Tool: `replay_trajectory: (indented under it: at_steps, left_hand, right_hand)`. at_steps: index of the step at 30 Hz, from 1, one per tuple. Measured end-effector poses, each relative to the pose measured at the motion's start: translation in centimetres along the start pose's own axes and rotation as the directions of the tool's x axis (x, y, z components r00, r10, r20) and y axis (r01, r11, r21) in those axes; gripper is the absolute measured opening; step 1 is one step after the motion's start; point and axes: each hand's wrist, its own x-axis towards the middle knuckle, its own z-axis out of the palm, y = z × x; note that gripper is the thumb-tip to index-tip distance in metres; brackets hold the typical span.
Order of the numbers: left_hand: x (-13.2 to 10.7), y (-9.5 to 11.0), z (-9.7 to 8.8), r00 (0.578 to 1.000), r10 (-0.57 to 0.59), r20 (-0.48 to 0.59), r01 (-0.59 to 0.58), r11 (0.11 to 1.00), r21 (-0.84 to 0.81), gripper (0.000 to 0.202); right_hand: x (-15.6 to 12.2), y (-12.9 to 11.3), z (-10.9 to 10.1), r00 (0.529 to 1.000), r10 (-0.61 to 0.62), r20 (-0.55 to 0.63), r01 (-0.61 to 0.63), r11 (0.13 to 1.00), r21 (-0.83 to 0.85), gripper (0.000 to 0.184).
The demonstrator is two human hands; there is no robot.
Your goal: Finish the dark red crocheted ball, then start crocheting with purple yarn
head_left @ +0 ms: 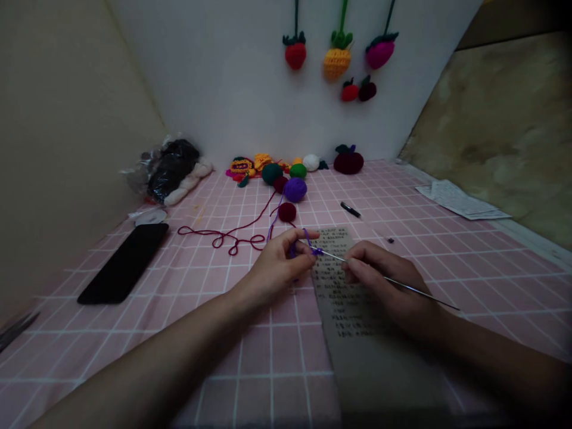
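Note:
Between thumb and fingers, my left hand [286,259] pinches a small piece of purple yarn [317,251], with a strand looped over its index finger. My right hand [388,280] is closed round a thin metal crochet hook [420,292], whose tip meets the purple yarn at my left fingertips. A purple yarn ball [295,190] lies farther back, its strand running toward my left hand. In front of it sits a small dark red crocheted ball [286,212]. Under my hands is a sheet of handwritten notes [333,298], partly covered by my right hand.
A black phone [125,262] lies at left, near a plastic bag [174,170]. Loose dark red yarn [223,235] curls across the checked cloth. Several yarn balls, a crocheted plum-like fruit [348,161], a black pen cap [350,209] and papers [462,198] lie farther back. Crocheted fruits [337,62] hang above.

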Motion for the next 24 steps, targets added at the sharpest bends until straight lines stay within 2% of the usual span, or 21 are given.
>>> replay_trajectory:
  at_steps: [7,14,24]
  left_hand:
    - [-0.17,0.2,0.26,0.999,0.025,0.029,-0.021,0.992,-0.123,0.033]
    - [-0.12,0.01,0.34,0.999,0.034,0.021,-0.032,0.993,-0.113,0.032]
    - [-0.12,0.06,0.21,1.0,-0.001,-0.025,-0.001,0.997,-0.082,0.034]
  right_hand:
    - [0.36,-0.03,0.04,0.996,0.083,0.04,-0.088,0.98,0.18,0.027]
    - [0.51,0.22,0.28,0.984,0.165,0.07,-0.179,0.921,0.345,0.03]
    - [0.63,0.18,0.13,0.983,0.166,0.072,-0.181,0.911,0.371,0.029]
